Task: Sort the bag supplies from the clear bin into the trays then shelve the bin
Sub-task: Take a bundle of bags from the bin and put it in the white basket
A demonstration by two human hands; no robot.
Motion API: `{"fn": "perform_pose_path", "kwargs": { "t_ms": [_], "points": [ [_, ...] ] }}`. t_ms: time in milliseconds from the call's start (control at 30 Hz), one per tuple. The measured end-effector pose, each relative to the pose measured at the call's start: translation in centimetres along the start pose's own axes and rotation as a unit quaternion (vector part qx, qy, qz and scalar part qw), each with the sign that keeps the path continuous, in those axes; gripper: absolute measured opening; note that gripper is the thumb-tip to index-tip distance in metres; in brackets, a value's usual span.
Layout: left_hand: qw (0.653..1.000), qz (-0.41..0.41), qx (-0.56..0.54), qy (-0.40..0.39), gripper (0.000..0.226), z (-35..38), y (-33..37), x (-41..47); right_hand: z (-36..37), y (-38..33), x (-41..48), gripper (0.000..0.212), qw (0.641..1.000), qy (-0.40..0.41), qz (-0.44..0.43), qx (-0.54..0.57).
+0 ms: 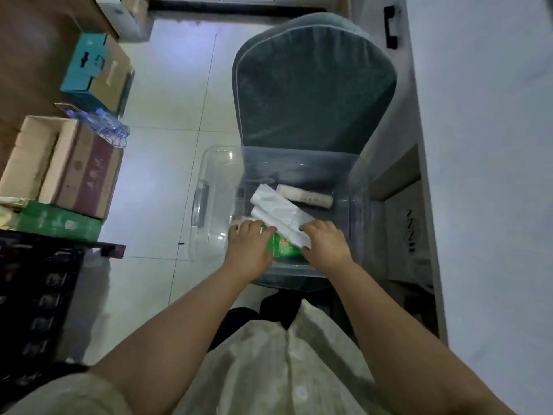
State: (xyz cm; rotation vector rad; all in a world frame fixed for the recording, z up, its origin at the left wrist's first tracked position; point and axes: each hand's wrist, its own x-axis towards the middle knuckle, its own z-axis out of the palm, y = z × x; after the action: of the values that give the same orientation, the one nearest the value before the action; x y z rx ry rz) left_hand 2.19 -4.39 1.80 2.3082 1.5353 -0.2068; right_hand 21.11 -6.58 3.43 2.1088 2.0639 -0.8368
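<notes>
The clear bin [357, 187] stands on the seat of a grey-green chair [314, 85] in front of me. Inside it lie folded white plastic bags [276, 209], a green packet [284, 248] under them, and a pale roll [305, 196] at the back. Both hands reach into the bin. My left hand [250, 244] presses on the green packet's left side, fingers curled over it. My right hand [324, 239] grips the near end of the white bags and the packet's right side.
The bin's clear lid [209, 202] leans against the chair's left side on the white tiled floor. Cardboard boxes [71, 172] and a green box [57, 221] are stacked at the left, above a dark crate [39, 295]. A white cabinet [484, 145] stands at the right.
</notes>
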Motion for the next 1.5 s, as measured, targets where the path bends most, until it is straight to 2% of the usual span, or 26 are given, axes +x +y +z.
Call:
{"fn": "perform_pose_path", "kwargs": {
  "t_ms": [167, 367, 500, 633, 733, 800, 900, 1000, 1167, 1333, 1500],
  "points": [
    [0.995, 0.025, 0.036, -0.09, 0.069, 4.4, -1.7, 6.0, 3.7, 3.1, 5.5, 0.045, 0.997, -0.048, 0.039, 0.045],
    [0.978, 0.082, 0.073, -0.175, 0.077, 12.1, -3.4, 13.4, 9.8, 6.7, 11.7, 0.043, 0.989, -0.055, 0.097, 0.102],
    [0.97, 0.125, 0.096, -0.186, 0.076, 16.5, -3.5, 17.1, 13.0, 8.5, 14.9, 0.045, 0.982, -0.039, 0.121, 0.137],
    [0.959, 0.183, 0.123, -0.175, 0.07, 19.1, -3.0, 19.9, 13.8, 9.6, 16.9, 0.045, 0.976, 0.015, 0.157, 0.152],
    [0.95, 0.217, 0.143, -0.174, 0.078, 19.6, -3.4, 21.7, 13.6, 10.1, 17.3, 0.043, 0.974, 0.039, 0.161, 0.157],
    [0.946, 0.247, 0.122, -0.171, 0.079, 19.4, -4.2, 22.7, 13.2, 10.4, 17.3, 0.042, 0.973, 0.043, 0.158, 0.161],
    [0.944, 0.272, 0.077, -0.17, 0.066, 18.7, -5.0, 23.4, 12.2, 10.6, 17.2, 0.041, 0.973, 0.065, 0.151, 0.161],
    [0.942, 0.27, 0.085, -0.181, 0.053, 17.3, -4.2, 23.8, 10.5, 10.3, 17.0, 0.039, 0.971, 0.094, 0.136, 0.17],
    [0.948, 0.243, 0.098, -0.18, 0.048, 13.0, -2.5, 22.9, 6.8, 8.9, 15.2, 0.041, 0.973, 0.094, 0.102, 0.185],
    [0.964, 0.209, 0.081, -0.141, 0.042, 6.2, -2.4, 19.7, 1.8, 6.9, 11.4, 0.039, 0.977, 0.114, 0.076, 0.161],
    [0.973, 0.213, 0.042, -0.075, 0.036, -0.7, -2.5, 16.2, -2.1, 3.7, 6.2, 0.032, 0.969, 0.184, 0.066, 0.151]
  ]
}}
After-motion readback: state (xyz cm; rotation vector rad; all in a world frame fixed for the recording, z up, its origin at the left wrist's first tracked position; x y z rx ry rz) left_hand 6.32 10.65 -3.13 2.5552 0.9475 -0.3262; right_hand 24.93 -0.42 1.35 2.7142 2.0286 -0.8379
